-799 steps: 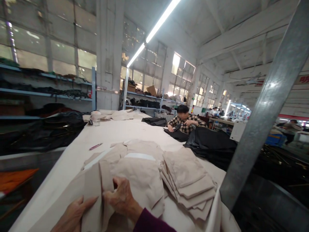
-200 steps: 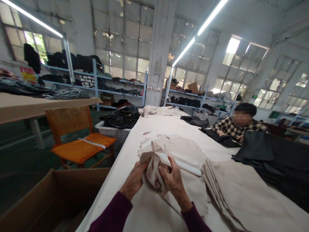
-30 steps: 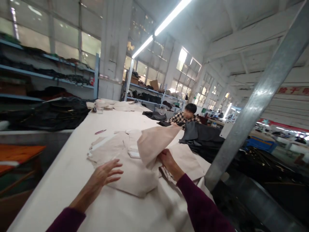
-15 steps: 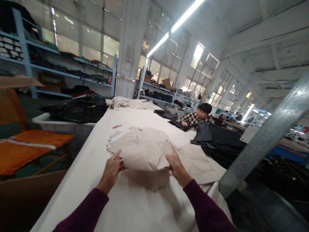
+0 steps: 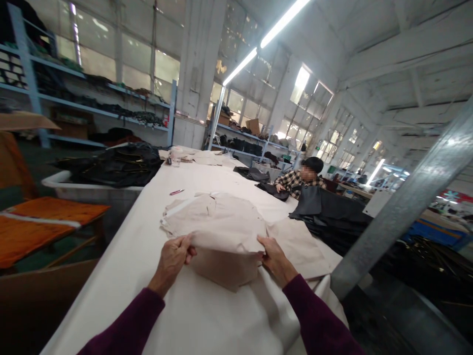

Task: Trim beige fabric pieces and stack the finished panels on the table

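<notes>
Far left, blue metal shelves (image 5: 92,108) w/ dark stuff piled on them. Low down, corner of a brown cardboard box (image 5: 33,296). Just above it, orange chair seat (image 5: 48,212) w/ a white strip across. Next to that, white bin (image 5: 88,190), heaped w/ black cloth (image 5: 114,165).

Then long surface (image 5: 207,315), pale cover on top, running far ahead. Way down it, small clear cup (image 5: 176,161) and flat beige bits (image 5: 207,158). Nearer, pink pen (image 5: 177,192) lying alone, well apart from the hands.

L hand (image 5: 172,264), dark purple sleeve (image 5: 121,320) at the wrist: fingers curled, thumb on top, pinching the near edge of a big beige cloth (image 5: 218,222). R hand (image 5: 275,254), dark purple sleeve too: fingers bent, holding the same edge on the other side, hand not wide open. Cloth lifted a bit btwn both hands, rest lying on the surface. Under it, 2nd beige cloth (image 5: 225,268). Just right, 3rd beige cloth (image 5: 295,249), flat, touching the edge of the 2nd.

Past that, co-worker in checked shirt (image 5: 299,182), across the surface, hand on dark cloth (image 5: 273,191). Big black cloth pile (image 5: 328,217) close by. Far right, gray metal post (image 5: 402,207), slanted.
</notes>
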Demonstrator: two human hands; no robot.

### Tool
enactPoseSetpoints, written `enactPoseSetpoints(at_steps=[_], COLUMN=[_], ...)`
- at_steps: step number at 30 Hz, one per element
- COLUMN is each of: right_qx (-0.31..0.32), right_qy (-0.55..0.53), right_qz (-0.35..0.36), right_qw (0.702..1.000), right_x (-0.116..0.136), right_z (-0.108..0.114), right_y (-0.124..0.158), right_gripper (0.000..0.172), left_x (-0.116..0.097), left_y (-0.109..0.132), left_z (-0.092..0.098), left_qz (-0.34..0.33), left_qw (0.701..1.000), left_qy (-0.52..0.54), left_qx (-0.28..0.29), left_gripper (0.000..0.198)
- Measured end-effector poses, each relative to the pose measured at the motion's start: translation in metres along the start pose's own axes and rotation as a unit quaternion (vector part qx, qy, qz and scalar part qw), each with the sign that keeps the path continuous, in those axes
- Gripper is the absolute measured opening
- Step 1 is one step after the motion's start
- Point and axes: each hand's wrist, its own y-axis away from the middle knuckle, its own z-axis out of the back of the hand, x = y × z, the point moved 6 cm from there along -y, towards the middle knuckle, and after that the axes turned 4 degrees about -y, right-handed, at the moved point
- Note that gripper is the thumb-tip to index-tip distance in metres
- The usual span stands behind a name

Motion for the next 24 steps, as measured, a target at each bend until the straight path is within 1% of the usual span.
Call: enactPoseSetpoints(at_steps=[2,3,5,7,9,11,12,14,16,18,21,24], right_qx=[-0.003,-0.007,-0.014,-0.006,0.03,0.048,0.041,-0.002,-0.045,-0.072,-0.09,-0.09], right_qy=[-0.014,-0.016,-0.011,0.002,0.039,0.115,0.154,0.212,0.233,0.249,0.248,0.221], right_qz=[-0.015,-0.017,-0.017,-0.03,-0.066,-0.087,-0.083,-0.056,-0.032,-0.009,0.029,0.068], right_qw=[1.0,1.0,1.0,1.0,0.997,0.988,0.984,0.976,0.971,0.966,0.964,0.969], right_x=[0.005,0.009,0.017,0.019,0.012,0.001,-0.004,-0.01,-0.015,-0.017,-0.017,-0.01], right_z=[0.013,0.022,0.038,0.048,0.048,0.044,0.043,0.043,0.043,0.042,0.035,0.027], right_y=[-0.004,-0.006,-0.007,-0.003,0.005,0.011,0.012,0.009,0.002,-0.006,-0.015,-0.021], right_gripper=[0.018,0.018,0.018,0.017,0.023,0.033,0.036,0.034,0.027,0.024,0.023,0.02], left_x=[0.004,0.006,0.008,0.005,0.002,0.004,0.007,0.015,0.024,0.032,0.039,0.043], left_y=[-0.002,-0.003,-0.002,-0.001,0.001,0.001,0.001,0.0,-0.001,-0.001,-0.001,-0.001], left_z=[0.006,0.005,-0.001,-0.011,-0.02,-0.025,-0.026,-0.025,-0.022,-0.021,-0.023,-0.026], left_qz=[0.006,0.019,0.05,0.06,0.045,0.029,0.028,0.039,0.07,0.107,0.143,0.156], left_qw=[0.999,0.999,0.995,0.992,0.992,0.993,0.994,0.994,0.993,0.99,0.984,0.981], left_qy=[0.021,0.04,0.08,0.099,0.087,0.051,0.028,-0.005,-0.006,0.015,0.048,0.056], left_qx=[-0.03,-0.025,0.013,0.057,0.085,0.102,0.106,0.102,0.092,0.088,0.093,0.101], left_gripper=[0.043,0.043,0.041,0.041,0.041,0.041,0.042,0.04,0.036,0.032,0.027,0.025])
